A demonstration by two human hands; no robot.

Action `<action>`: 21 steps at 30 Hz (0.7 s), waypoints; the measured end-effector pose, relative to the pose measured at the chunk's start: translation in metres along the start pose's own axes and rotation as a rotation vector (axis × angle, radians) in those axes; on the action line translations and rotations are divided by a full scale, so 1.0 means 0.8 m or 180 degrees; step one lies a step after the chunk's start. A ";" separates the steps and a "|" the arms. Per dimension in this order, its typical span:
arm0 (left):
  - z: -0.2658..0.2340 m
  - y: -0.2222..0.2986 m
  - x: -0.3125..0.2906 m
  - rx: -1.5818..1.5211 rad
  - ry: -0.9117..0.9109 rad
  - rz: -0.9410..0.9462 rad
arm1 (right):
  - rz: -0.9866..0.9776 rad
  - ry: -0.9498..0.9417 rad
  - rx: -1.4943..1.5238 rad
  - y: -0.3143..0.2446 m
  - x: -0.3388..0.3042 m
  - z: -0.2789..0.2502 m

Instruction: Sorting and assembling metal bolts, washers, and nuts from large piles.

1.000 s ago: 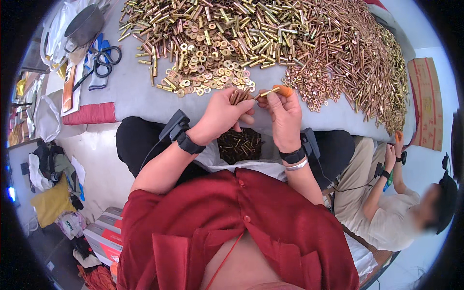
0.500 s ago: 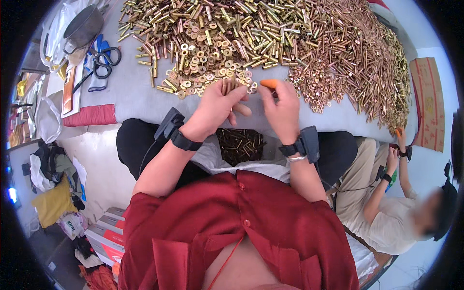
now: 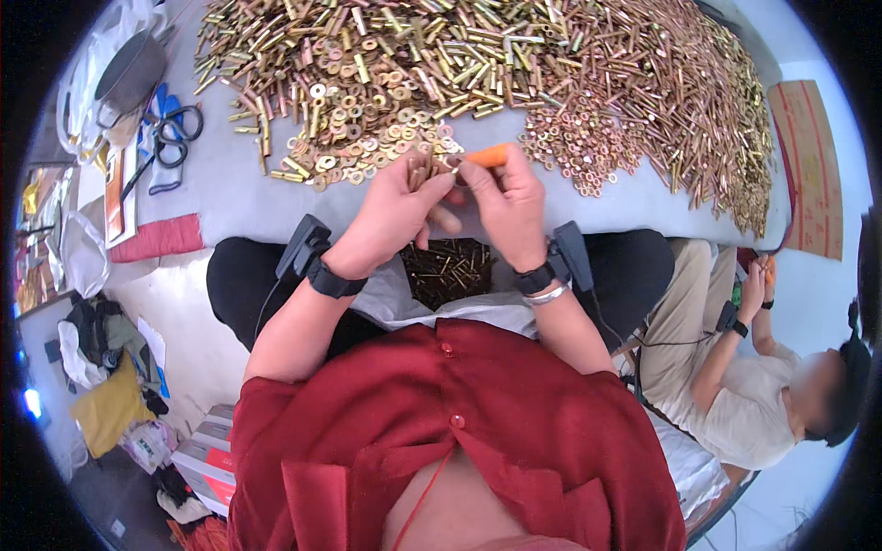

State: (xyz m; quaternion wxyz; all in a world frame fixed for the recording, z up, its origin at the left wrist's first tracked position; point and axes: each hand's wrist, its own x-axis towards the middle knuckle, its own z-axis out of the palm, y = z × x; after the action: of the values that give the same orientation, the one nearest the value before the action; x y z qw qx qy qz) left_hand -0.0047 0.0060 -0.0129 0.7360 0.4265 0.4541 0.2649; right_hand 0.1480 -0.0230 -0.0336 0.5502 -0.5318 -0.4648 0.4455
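Observation:
My left hand (image 3: 397, 207) is closed around several slim brass-coloured metal pieces, their ends showing above its fingers. The fingertips of my right hand (image 3: 511, 204) meet those of the left, pinching something too small to make out. An orange finger cot (image 3: 487, 156) covers a finger of my right hand. Just beyond my left hand lie flat washers (image 3: 390, 138), in a loose heap. Small nuts (image 3: 588, 151) are heaped beyond and right of my right hand. Below both hands, between my knees, a white bag (image 3: 390, 292) holds dark slender metal parts (image 3: 448, 275).
A large pile of metal sleeves (image 3: 514, 46) covers the far side of the grey-covered table (image 3: 220, 138). Black scissors (image 3: 170, 138) and a metal pot (image 3: 131, 78) are at the left. A person in a pale shirt (image 3: 744, 404) works at the right, beside a cardboard sheet (image 3: 808, 174).
My right hand has come left, its fingertips closing in against my left hand. The whole view has shifted slightly. At the right, the other person's hands have drawn back from the pile.

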 end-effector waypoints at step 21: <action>0.012 -0.010 0.008 0.0145 0.0213 0.0255 | -0.0853 0.0598 -0.3744 0.010 0.010 -0.076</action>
State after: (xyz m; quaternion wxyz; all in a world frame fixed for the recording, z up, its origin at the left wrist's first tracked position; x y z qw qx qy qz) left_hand 0.0065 0.0030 -0.0205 0.6993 0.4519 0.4670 0.2979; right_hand 0.2093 -0.0253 -0.0411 0.2542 -0.7204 -0.6452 -0.0078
